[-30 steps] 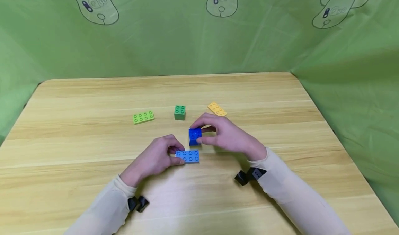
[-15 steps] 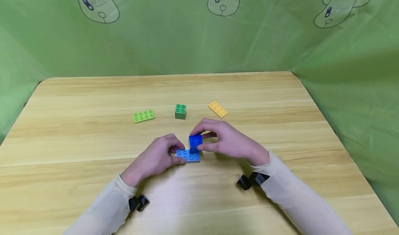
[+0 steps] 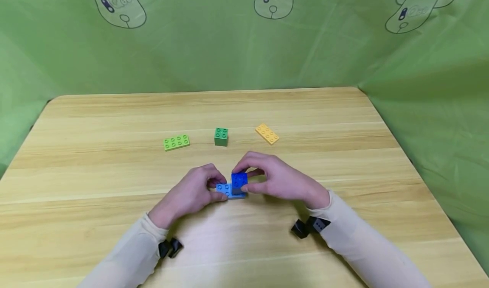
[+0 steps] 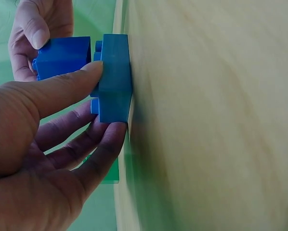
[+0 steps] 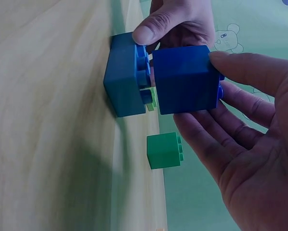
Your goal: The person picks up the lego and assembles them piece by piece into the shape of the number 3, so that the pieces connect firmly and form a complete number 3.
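My left hand (image 3: 192, 191) grips the left end of a light blue eight-stud building brick (image 3: 223, 188) lying on the table, thumb on the near side and fingers on the far side. In my right hand (image 3: 276, 177) a dark blue four-stud brick (image 3: 239, 180) is pinched between thumb and fingers. It is held over the right half of the light blue brick and covers those studs in the head view. The right wrist view shows a narrow gap between the dark blue brick (image 5: 185, 79) and the studs of the light blue brick (image 5: 124, 77).
Behind the hands on the wooden table (image 3: 114, 118) lie a lime green flat brick (image 3: 176, 142), a green four-stud brick (image 3: 221, 136) and a yellow-orange flat brick (image 3: 267, 134). A green curtain (image 3: 198, 54) hangs along the back and right side.
My right hand has brought the dark blue brick nearer to me, from behind the light blue brick to over its right half. The left hand has kept its hold.
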`<state>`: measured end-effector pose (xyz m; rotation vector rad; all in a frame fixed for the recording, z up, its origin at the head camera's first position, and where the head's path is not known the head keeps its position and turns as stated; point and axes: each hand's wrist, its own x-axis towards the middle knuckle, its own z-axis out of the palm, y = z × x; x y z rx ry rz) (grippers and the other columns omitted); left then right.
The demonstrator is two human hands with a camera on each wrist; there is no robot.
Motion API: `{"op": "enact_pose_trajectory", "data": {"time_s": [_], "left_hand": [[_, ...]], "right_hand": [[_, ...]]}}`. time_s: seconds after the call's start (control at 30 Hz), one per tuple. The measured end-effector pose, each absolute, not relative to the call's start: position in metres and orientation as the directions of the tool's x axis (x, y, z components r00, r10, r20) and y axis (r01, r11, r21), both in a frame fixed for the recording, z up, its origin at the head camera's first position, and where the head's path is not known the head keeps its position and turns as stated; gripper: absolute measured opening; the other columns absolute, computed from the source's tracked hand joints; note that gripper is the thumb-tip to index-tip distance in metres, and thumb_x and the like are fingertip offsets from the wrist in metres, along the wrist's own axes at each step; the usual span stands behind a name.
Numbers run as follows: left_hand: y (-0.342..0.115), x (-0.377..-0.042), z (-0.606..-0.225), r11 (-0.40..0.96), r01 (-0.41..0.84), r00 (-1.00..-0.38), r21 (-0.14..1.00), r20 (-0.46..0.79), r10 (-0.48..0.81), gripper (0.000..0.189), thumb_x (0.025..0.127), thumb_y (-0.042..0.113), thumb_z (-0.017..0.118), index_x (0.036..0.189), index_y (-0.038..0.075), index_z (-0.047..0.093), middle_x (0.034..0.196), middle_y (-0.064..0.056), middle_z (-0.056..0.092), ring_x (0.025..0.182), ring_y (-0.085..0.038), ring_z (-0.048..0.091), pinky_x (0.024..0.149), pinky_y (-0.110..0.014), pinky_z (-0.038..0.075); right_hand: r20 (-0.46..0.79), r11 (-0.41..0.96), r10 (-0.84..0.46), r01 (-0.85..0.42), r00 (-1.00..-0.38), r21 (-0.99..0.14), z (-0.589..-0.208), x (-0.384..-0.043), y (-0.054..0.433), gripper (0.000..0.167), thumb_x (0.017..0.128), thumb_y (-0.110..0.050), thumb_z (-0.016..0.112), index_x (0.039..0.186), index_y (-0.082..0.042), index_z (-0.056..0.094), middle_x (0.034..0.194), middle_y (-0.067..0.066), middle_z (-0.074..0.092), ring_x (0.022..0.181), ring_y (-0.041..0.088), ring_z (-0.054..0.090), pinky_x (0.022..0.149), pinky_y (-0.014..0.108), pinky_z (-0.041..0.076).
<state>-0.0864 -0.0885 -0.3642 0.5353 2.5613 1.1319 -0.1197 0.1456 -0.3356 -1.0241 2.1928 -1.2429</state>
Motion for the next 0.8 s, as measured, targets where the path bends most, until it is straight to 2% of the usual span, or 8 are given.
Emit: {"op": "enact_pose_trajectory", "data": {"time_s": [0.2, 0.8], "left_hand": [[-0.0886, -0.0862, -0.3643, 0.619, 0.217, -0.888, 0.755, -0.111, 0.447, 0.027, 0.078, 0.015, 0.085, 0.1, 0.007, 0.072, 0.09, 0.004, 0.059, 0.081, -0.016, 0.057, 0.073, -0.029, 0.051], [-0.0888, -0.0872, -0.3633, 0.623, 0.24, -0.878, 0.745, -0.107, 0.466, 0.026, 0.078, 0.016, 0.085, 0.099, 0.007, 0.072, 0.088, 0.003, 0.059, 0.081, -0.016, 0.056, 0.073, -0.029, 0.05]], "right_hand": [[0.021, 0.319, -0.774, -0.418, -0.633, -0.851, -0.3367, -0.1175, 0.1455, 0.031, 0.088, -0.004, 0.074, 0.117, -0.01, 0.065, 0.113, -0.004, 0.06, 0.106, 0.014, 0.058, 0.094, 0.03, 0.051], [0.02, 0.327, -0.772, -0.424, -0.635, -0.845, -0.3395, -0.1164, 0.1465, 0.031, 0.088, -0.006, 0.074, 0.117, -0.01, 0.065, 0.113, -0.004, 0.06, 0.106, 0.013, 0.058, 0.094, 0.03, 0.051]]}}
